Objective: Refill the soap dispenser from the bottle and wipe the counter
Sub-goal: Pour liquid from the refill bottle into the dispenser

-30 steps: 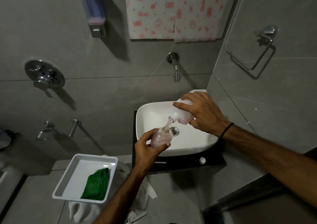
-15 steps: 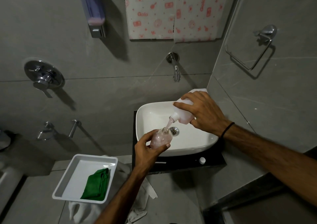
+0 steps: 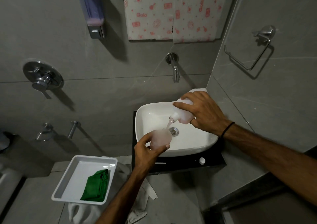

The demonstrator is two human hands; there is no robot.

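Observation:
My right hand [image 3: 202, 112] grips a white refill bottle [image 3: 184, 114] tipped down to the left over the white sink [image 3: 154, 110]. A thin pink stream runs from its spout into a small clear soap dispenser [image 3: 161, 138] holding pink liquid. My left hand [image 3: 146, 152] holds that dispenser upright over the sink's front edge, near the drain [image 3: 174, 131]. The black counter [image 3: 212, 162] lies under the sink, with a small white cap [image 3: 202, 160] on it. A folded green cloth [image 3: 97, 187] rests in a white tray [image 3: 68, 177] at the lower left.
A wall tap [image 3: 175, 69] juts out above the sink. A wall-mounted soap dispenser [image 3: 93, 11] hangs at the upper left, a towel ring [image 3: 248, 52] on the right wall. A shower valve [image 3: 42, 77] is on the left wall. A white rag [image 3: 137, 206] lies under the tray.
The dispenser has filled a little and looks cloudier with pink liquid. Both hands stay in nearly the same place, still pouring.

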